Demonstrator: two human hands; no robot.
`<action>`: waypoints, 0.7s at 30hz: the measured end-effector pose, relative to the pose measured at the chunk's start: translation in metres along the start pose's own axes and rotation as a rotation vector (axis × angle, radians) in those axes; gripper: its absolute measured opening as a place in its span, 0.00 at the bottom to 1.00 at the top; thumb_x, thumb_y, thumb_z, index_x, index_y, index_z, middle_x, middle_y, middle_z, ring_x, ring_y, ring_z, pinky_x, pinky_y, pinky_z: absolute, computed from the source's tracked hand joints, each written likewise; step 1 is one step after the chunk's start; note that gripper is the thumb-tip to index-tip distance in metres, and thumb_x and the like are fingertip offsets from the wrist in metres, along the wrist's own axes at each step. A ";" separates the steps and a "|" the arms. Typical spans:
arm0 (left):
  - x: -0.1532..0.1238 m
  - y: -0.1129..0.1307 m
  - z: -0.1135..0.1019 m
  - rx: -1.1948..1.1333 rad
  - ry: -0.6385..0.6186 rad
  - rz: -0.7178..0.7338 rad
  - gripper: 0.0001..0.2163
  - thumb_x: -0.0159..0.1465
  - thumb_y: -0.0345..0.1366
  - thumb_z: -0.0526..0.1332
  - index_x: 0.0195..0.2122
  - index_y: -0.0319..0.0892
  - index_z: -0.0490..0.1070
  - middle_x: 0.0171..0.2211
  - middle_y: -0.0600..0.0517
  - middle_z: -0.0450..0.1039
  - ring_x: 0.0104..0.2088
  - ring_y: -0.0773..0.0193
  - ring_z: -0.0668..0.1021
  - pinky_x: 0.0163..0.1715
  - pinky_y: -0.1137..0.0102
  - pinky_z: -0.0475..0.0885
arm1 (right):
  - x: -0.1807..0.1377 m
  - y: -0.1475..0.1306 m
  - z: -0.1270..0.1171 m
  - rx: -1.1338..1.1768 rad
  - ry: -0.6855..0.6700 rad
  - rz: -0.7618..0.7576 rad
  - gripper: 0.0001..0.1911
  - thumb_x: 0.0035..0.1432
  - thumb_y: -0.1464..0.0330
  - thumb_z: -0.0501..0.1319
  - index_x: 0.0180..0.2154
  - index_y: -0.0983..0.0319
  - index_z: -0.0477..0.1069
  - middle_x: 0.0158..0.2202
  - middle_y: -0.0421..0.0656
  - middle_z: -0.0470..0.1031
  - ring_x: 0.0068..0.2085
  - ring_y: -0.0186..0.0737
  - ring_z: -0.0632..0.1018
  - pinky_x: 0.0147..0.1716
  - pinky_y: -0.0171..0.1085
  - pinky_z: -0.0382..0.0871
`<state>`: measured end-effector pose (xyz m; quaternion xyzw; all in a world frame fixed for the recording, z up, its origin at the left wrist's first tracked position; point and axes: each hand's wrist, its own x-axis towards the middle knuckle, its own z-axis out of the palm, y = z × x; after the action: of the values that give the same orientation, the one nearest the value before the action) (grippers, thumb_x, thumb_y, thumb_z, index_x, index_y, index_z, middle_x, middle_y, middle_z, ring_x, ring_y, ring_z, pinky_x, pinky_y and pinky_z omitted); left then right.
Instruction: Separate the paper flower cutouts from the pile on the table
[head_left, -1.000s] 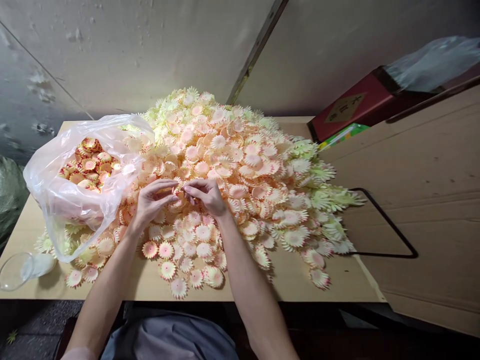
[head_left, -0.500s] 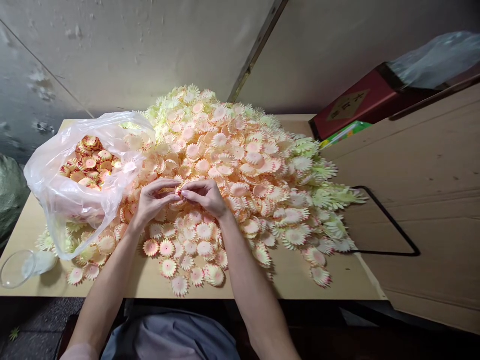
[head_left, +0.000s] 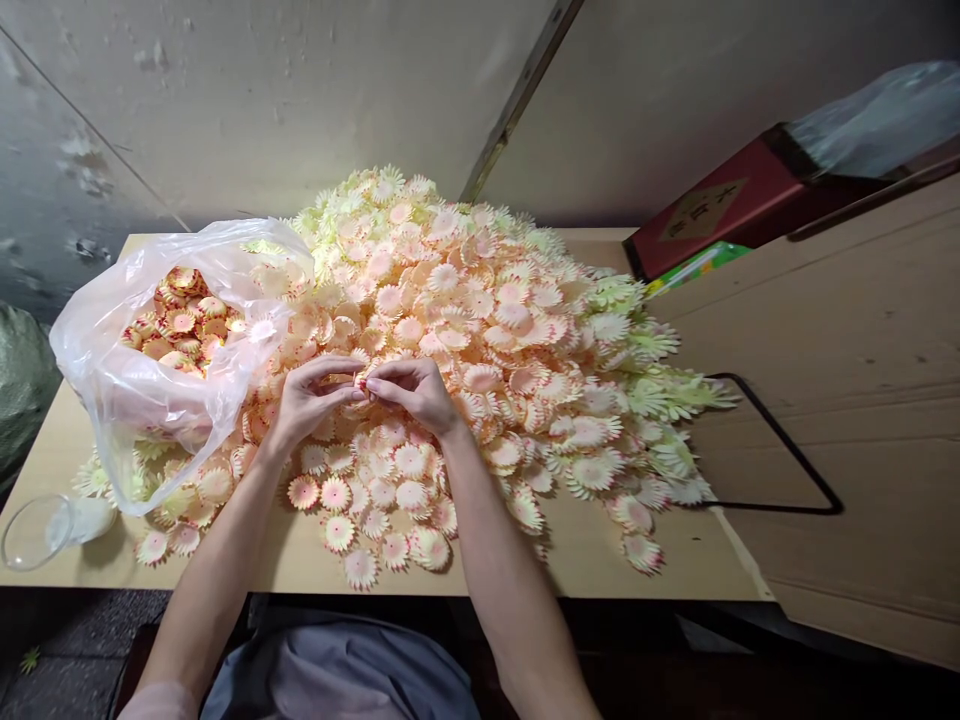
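Both hands meet over the front middle of a large heap of artificial flower petal pieces (head_left: 450,290), cream to pink with jagged edges. Between the fingertips is a small pink-and-cream petal piece (head_left: 361,381), mostly covered by the fingers. My left hand (head_left: 311,395) pinches it from the left, thumb against fingers. My right hand (head_left: 416,388) pinches it from the right, fingers curled. Left of my left hand, a translucent plastic bag (head_left: 165,400) stands with its mouth wide, showing smaller red-tipped petal pieces (head_left: 184,320) inside.
A clear cup (head_left: 37,533) lies at the left front of the wooden table (head_left: 637,588). On the right stand a cardboard sheet (head_left: 847,400) and a black metal frame (head_left: 787,440). A red box (head_left: 720,215) sits at the back right, against the wall (head_left: 300,100).
The hands stay together at nearly the same spot, with only slight finger movement on the petal piece. The view has shifted slightly.
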<state>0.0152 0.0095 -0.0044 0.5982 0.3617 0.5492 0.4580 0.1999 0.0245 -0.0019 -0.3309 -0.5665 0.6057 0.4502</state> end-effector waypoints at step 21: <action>-0.002 -0.005 -0.002 -0.088 0.110 -0.021 0.11 0.55 0.37 0.72 0.39 0.43 0.80 0.41 0.48 0.79 0.43 0.63 0.80 0.46 0.70 0.75 | 0.002 0.001 -0.004 -0.008 0.086 0.004 0.10 0.47 0.63 0.67 0.24 0.63 0.72 0.19 0.36 0.66 0.21 0.29 0.63 0.21 0.31 0.56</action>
<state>0.0136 0.0092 -0.0095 0.5425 0.3679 0.5918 0.4692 0.2029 0.0281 -0.0037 -0.3595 -0.5483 0.5895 0.4718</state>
